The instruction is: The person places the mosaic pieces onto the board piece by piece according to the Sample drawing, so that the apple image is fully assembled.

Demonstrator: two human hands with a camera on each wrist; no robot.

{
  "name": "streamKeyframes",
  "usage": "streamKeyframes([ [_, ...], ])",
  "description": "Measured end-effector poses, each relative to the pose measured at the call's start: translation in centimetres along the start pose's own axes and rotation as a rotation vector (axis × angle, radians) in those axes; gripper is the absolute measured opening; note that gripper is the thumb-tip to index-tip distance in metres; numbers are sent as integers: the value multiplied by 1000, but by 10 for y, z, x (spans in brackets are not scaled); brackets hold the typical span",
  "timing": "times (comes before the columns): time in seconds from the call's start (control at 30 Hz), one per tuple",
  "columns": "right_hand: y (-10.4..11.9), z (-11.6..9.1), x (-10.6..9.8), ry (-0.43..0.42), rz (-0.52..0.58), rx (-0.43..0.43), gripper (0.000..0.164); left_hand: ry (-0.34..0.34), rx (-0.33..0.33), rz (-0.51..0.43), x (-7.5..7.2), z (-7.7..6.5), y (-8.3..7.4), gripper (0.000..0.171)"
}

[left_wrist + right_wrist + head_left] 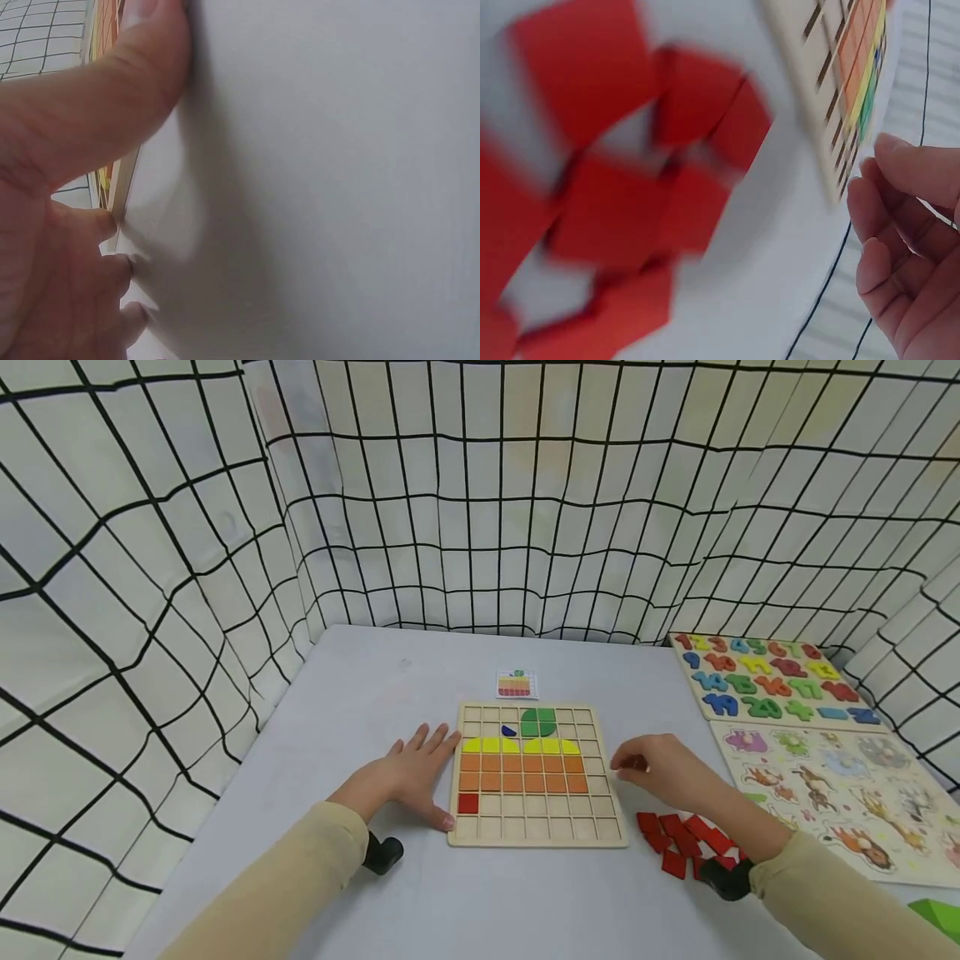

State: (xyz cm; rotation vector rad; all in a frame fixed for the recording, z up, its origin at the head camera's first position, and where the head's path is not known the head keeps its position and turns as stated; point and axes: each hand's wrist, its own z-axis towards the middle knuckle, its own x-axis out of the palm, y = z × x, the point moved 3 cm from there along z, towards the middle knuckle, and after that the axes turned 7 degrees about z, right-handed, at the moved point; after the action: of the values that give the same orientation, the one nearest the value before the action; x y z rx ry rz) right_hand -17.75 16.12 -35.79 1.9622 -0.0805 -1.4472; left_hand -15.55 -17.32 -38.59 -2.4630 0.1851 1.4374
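Note:
A wooden grid board point(525, 832) lies on the table. It holds green tiles point(537, 722), a small blue piece point(508, 731), a yellow row point(551, 746), orange rows point(522, 773) and one red square tile point(468, 803). My left hand point(408, 777) rests with spread fingers at the board's left side, its thumb point(154, 52) against the edge. Just off the right edge is my right hand point(663, 767), fingers loosely bent; no piece shows between thumb and fingertips in the right wrist view. Loose red square tiles point(615, 210) lie below that hand, blurred in its wrist view.
Behind the board lies a small picture card point(517, 684). At the right are a number puzzle point(772, 681) and an animal puzzle board point(847, 793). A green object point(937, 917) shows at the lower right. Black netting point(487, 510) surrounds the white table point(375, 693).

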Motion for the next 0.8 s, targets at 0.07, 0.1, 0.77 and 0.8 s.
streamKeyframes([
  [0.07, -15, -12, -7, 37, 16, 37, 13, -1, -4, -4, 0, -1, 1, 128],
  [0.1, -22, -17, -8, 61, 20, 48, 14, -2, -6, -5, 0, -1, 2, 128],
  [0.77, -30, -39, 9, 132, 48, 103, 19, -23, 3, -16, 4, 2, 3, 128],
  [0.8, -30, -40, 9, 128, 58, 92, 18, -23, 4, -14, 3, 2, 2, 127],
])
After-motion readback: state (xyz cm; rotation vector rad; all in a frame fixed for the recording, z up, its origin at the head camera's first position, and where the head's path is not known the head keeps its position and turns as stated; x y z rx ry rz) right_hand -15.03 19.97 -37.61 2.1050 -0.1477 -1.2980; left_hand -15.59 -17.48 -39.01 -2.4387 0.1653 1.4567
